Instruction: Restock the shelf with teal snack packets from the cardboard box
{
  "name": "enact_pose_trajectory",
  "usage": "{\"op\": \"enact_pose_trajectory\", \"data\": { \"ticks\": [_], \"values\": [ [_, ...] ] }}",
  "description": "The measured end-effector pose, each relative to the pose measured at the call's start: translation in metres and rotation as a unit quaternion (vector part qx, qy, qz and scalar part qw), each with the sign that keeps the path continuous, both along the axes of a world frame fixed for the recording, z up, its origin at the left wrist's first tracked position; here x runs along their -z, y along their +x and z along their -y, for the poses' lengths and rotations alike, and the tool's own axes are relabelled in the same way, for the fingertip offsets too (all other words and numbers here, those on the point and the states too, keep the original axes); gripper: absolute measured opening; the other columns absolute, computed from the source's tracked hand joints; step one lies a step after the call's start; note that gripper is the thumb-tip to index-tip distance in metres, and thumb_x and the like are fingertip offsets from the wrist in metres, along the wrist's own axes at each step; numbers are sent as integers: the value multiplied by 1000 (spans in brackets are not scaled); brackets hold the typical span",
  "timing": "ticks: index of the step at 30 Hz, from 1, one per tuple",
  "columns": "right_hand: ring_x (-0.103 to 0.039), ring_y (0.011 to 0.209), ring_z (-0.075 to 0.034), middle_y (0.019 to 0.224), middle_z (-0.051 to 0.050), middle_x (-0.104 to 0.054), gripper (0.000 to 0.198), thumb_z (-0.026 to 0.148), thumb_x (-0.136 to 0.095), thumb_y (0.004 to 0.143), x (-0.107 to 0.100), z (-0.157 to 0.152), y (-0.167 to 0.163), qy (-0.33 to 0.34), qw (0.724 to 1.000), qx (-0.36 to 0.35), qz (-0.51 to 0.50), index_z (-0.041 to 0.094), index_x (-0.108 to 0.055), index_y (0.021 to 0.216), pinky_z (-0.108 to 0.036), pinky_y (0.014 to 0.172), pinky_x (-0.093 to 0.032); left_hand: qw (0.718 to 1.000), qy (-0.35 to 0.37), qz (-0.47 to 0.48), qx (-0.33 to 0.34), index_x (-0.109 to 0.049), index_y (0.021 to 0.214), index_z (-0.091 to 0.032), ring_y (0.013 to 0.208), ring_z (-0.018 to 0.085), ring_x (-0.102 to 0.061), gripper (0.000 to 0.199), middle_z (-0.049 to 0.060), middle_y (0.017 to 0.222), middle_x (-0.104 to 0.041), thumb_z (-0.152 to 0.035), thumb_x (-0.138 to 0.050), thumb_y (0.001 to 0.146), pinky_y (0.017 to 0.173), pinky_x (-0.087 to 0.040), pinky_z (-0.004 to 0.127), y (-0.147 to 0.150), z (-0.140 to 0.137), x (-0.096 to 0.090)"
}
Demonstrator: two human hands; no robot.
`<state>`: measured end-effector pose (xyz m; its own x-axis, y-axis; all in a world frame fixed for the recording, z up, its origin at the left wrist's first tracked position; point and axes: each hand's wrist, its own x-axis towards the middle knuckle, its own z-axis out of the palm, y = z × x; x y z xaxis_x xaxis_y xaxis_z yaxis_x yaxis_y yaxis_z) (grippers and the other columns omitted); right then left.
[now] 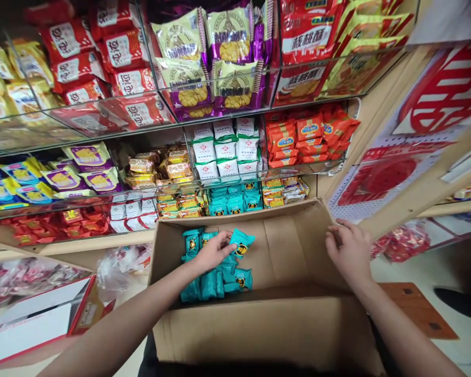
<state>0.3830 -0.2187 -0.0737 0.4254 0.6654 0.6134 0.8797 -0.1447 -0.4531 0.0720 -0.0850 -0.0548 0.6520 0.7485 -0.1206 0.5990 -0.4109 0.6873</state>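
Note:
My left hand [215, 251] is closed on a teal snack packet [241, 243] with a round black-and-yellow emblem, pinched at its left side. It is over an open cardboard box [267, 324]. Beneath it, several more teal packets [210, 285] lie piled at the left end of the box. My right hand [349, 251] is by the box's right rim, its fingers loosely bent and a little apart, nothing seen between them. Whether it touches the rim is hard to make out.
Shelves with clear dividers hold purple biscuit packets [231, 47], white-and-green packets [227, 152] and orange packets [314, 136]. Matching teal packets [233, 201] fill a low compartment just behind the box. A perforated panel [345, 178] stands right; a brown board [416, 309] lies on the floor.

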Motion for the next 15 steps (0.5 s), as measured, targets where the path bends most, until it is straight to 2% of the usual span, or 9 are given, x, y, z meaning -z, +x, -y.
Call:
{"op": "enact_pose_trajectory", "data": {
  "ticks": [2,3,4,5,7,8,9,13,15],
  "values": [
    [-47,106,-27,105,-12,-56,14,28,-51,76,-14,-3,-23,0,998,-41,-43,19,-58,85,-51,92,-34,988,-105,115,0,-46,111,-15,84,15,-58,34,5,93,-62,-34,-48,83,75,-48,29,7,14,-19],
    [-49,104,-26,105,-11,-56,18,29,-52,77,-21,-5,-37,-4,990,-93,-104,19,-58,90,-48,91,-37,975,-151,164,-1,-48,110,-15,83,15,-59,36,5,93,-62,-36,-51,81,74,-48,29,11,21,-28],
    [-53,99,-23,104,-10,-57,24,32,-53,77,-29,-9,-52,-18,968,-161,-193,19,-56,98,-43,87,-42,963,-184,199,1,-50,108,-14,82,16,-59,38,5,92,-63,-39,-55,79,74,-48,30,15,26,-37],
    [-56,93,-20,101,-9,-59,32,34,-53,78,-35,-12,-67,-47,927,-233,-290,20,-52,106,-39,81,-46,956,-198,218,5,-52,106,-14,82,16,-58,40,5,92,-63,-41,-57,76,75,-47,30,19,31,-44],
    [-59,84,-17,97,-7,-61,38,38,-56,76,-46,-19,-94,-101,832,-340,-427,20,-49,109,-33,72,-50,948,-202,247,-8,-53,108,-14,84,16,-58,47,6,93,-63,-43,-61,73,78,-46,30,25,39,-55],
    [-59,81,-16,95,-7,-62,38,39,-57,75,-50,-22,-105,-112,798,-364,-466,19,-50,107,-31,69,-50,944,-202,261,-29,-52,110,-14,85,16,-57,51,6,95,-62,-43,-63,71,78,-46,30,26,41,-58],
    [-59,80,-16,93,-6,-62,36,40,-58,74,-52,-25,-113,-111,781,-370,-491,19,-52,102,-30,67,-50,939,-207,268,-53,-51,112,-14,86,16,-57,54,6,97,-61,-43,-65,69,77,-46,29,27,44,-60],
    [-59,75,-15,86,-5,-63,30,40,-61,72,-56,-29,-126,-76,775,-351,-520,19,-53,91,-28,64,-49,919,-262,266,-123,-56,101,-13,77,14,-57,51,6,96,-62,-39,-72,61,70,-47,26,30,48,-66],
    [-59,74,-16,84,-5,-63,27,39,-59,73,-59,-29,-121,-65,798,-347,-489,19,-53,90,-29,65,-49,919,-239,280,-140,-57,98,-13,73,13,-57,48,5,89,-63,-37,-74,59,68,-47,25,32,41,-71]
  ]
}}
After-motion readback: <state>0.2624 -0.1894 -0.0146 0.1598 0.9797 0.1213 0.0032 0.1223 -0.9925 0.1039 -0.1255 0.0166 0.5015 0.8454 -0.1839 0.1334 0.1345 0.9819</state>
